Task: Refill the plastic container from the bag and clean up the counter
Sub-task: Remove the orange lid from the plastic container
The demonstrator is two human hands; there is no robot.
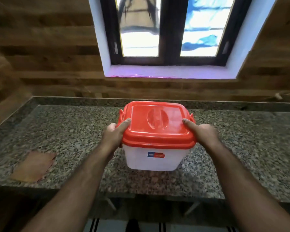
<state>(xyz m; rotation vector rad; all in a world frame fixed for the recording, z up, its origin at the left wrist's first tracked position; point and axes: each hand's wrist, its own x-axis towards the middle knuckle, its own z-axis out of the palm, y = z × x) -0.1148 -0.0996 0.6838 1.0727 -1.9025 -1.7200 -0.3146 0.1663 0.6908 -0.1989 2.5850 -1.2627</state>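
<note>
A white plastic container [153,159] with a red lid [157,122] is in the middle of the head view, over the granite counter [74,131]. The lid is on and has a clasp at each side. My left hand [115,133] grips the container's left side, thumb on the lid's edge. My right hand [202,132] grips its right side the same way. Whether the container rests on the counter or is held just above it, I cannot tell. A flat brownish bag or paper [33,166] lies on the counter at the left, near the front edge.
A wood-panelled wall rises behind the counter, with a dark-framed window [171,30] above the container. The counter's front edge [141,195] runs across the lower view, with floor and a striped mat below. The wall turns a corner at far left.
</note>
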